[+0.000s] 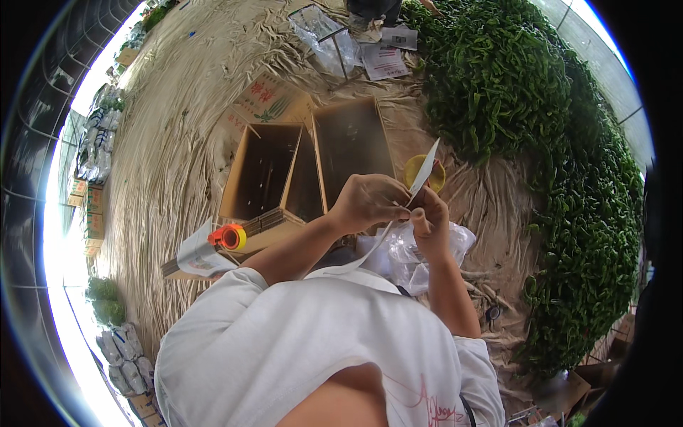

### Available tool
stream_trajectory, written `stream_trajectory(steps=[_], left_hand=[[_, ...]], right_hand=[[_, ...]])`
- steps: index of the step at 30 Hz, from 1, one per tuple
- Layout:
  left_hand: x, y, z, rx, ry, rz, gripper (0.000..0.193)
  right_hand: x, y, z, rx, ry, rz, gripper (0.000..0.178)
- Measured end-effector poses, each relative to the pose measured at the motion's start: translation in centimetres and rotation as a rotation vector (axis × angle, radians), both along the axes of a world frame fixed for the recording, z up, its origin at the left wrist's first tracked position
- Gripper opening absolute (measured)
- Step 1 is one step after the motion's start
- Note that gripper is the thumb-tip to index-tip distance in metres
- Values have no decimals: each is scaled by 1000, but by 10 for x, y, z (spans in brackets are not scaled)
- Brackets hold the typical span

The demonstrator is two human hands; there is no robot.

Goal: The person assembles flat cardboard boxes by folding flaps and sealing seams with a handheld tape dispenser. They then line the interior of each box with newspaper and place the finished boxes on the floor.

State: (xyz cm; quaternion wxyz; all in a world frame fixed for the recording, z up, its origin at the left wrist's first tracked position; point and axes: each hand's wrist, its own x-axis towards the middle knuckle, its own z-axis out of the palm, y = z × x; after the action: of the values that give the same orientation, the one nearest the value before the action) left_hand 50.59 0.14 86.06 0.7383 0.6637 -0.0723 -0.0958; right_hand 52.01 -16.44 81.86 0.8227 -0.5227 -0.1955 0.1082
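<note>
In front of my chest, both hands are closed on a long, thin white strip (425, 172) that looks like paper. My left hand (371, 202) pinches it between thumb and fingertips. Close beside it, my right hand (430, 219) grips the same strip, its thumb pointing up. One end stands up above my hands, and a curled length hangs down toward my shirt. Behind the strip sits a round yellow thing (435, 178), partly hidden. Below my hands lies a clear plastic bag (405, 257).
Two open cardboard boxes (388, 153) stand ahead, beside flattened cardboard (274, 107). An orange tape dispenser (229, 237) rests on cardboard at left. A large heap of green peppers (498, 78) spreads along the right. Papers (384, 62) and plastic wrap (313, 35) lie far ahead, near another person (376, 8).
</note>
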Motion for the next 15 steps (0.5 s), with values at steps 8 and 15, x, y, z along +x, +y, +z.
stream_trajectory(steps=[8, 15], left_hand=[[51, 48, -30, -234, 119, -107, 12], [78, 81, -41, -406, 111, -92, 15]], right_hand=[[29, 42, 10, -186, 79, -79, 13], [56, 86, 8, -263, 62, -117, 14]])
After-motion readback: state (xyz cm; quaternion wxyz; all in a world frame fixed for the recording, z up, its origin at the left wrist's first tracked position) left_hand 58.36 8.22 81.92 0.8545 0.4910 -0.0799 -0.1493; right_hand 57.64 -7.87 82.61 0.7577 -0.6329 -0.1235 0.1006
